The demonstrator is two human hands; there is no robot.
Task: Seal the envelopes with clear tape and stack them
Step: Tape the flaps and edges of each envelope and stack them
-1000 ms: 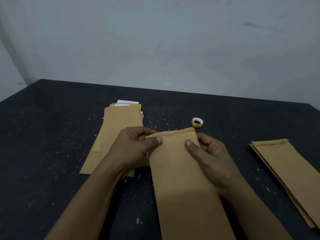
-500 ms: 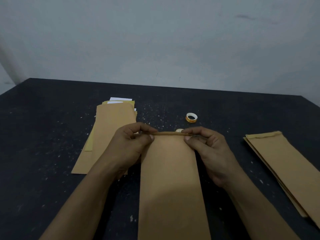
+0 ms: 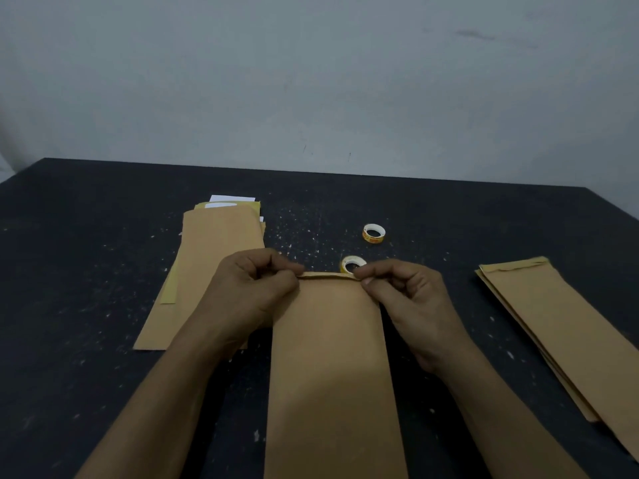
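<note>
A brown envelope (image 3: 332, 368) lies lengthwise on the dark surface (image 3: 86, 271). The left hand (image 3: 252, 292) and right hand (image 3: 411, 299) each pinch a corner of its folded top edge. Two tape rolls (image 3: 352, 263) (image 3: 373, 233) sit just beyond, envelope piles to the left (image 3: 207, 267) and right (image 3: 567, 333).

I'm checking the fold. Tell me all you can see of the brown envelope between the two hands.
The long, plain brown paper envelope runs lengthwise toward the viewer over the dark speckled table, its near end cut off by the picture's edge. Its far end is folded into a narrow flap. The left hand and the right hand pinch that fold at its two corners.
</note>
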